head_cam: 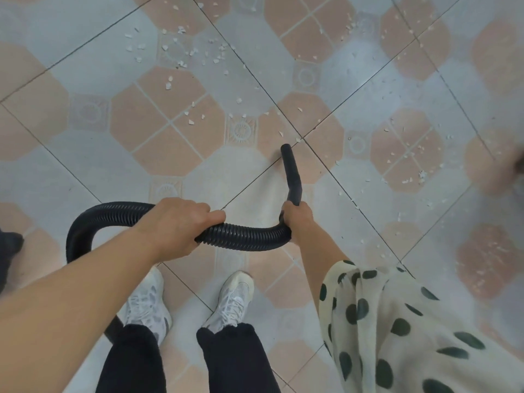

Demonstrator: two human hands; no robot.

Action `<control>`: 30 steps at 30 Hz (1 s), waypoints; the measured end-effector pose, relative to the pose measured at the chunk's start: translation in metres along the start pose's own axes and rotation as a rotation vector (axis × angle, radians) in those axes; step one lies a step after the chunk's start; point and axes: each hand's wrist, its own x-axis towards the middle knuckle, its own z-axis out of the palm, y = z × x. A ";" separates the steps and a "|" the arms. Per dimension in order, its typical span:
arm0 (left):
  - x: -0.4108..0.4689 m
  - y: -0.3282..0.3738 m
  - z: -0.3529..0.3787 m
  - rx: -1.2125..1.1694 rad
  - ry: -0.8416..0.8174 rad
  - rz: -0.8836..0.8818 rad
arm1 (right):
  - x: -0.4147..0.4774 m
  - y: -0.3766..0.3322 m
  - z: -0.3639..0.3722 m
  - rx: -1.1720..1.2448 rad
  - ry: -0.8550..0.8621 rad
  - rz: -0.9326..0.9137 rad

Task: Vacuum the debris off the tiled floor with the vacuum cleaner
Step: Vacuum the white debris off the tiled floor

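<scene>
Head view, hose partly behind left forearm

Your left forearm hides part of hose. Dark object cut by left edge. Far-right floor blurred. Nozzle tip's floor contact unclear.

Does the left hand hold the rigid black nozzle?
No, the left hand grips the ribbed hose, while the right hand holds the nozzle at its base.
</scene>
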 end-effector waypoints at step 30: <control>-0.009 -0.133 0.011 -0.114 0.150 0.110 | -0.016 -0.071 0.088 -0.347 0.020 -0.249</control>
